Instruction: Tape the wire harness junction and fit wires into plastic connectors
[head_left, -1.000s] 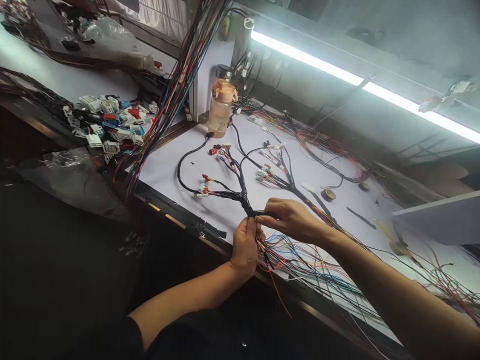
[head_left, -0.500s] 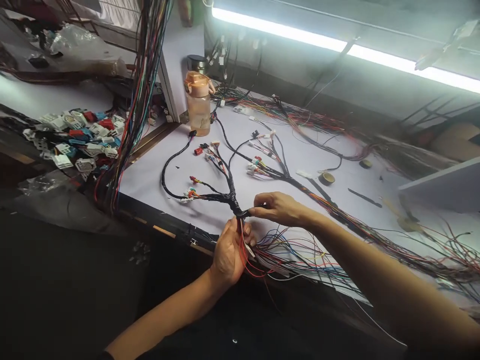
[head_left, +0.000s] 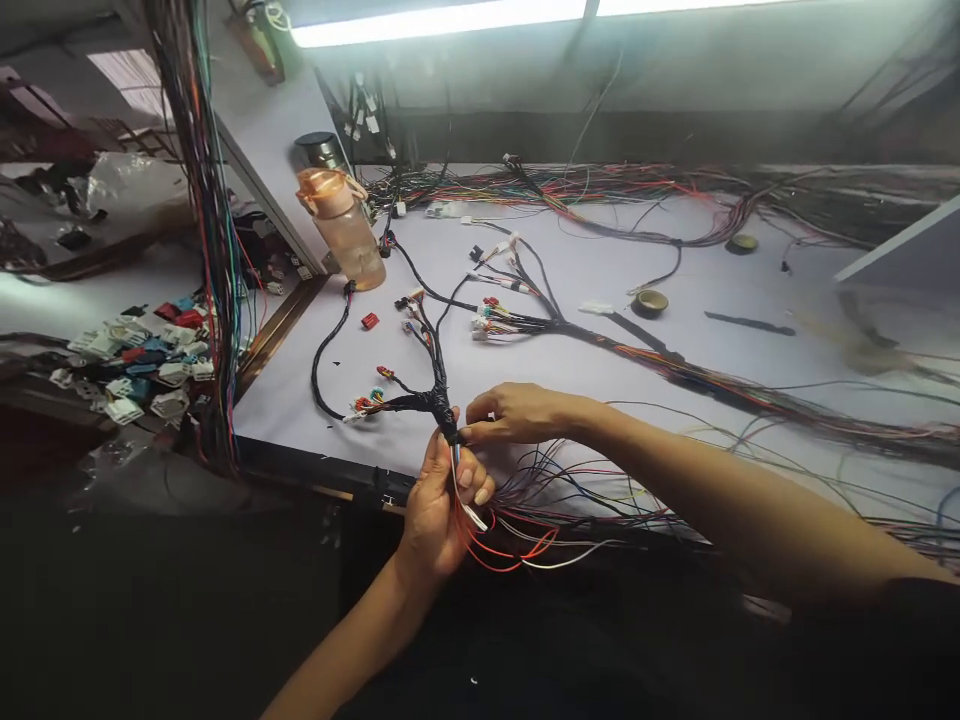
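Note:
A wire harness (head_left: 439, 375) wrapped in black tape lies on the white table, its branches ending in small coloured connectors. My left hand (head_left: 442, 510) is closed around the loose wires just below the taped trunk. Red and white wires hang out past its fingers. My right hand (head_left: 506, 412) pinches at the lower end of the black wrapping, thumb and index finger together at the trunk. Whatever sits between those fingertips is mostly hidden. A second harness (head_left: 559, 325) with connectors stretches behind, toward the right.
An orange-lidded bottle (head_left: 345, 235) stands at the back left. Left of the table are a connector pile (head_left: 150, 360) and a hanging wire bundle (head_left: 206, 200). Tape rolls (head_left: 649, 303) and a black strip (head_left: 750, 323) lie right. Loose wires (head_left: 577, 490) run along the front edge.
The view has turned and shifted. Both hands remain at the trunk; the right fingers have come in closer against it, and the short black tape length seen between them and the trunk no longer shows.

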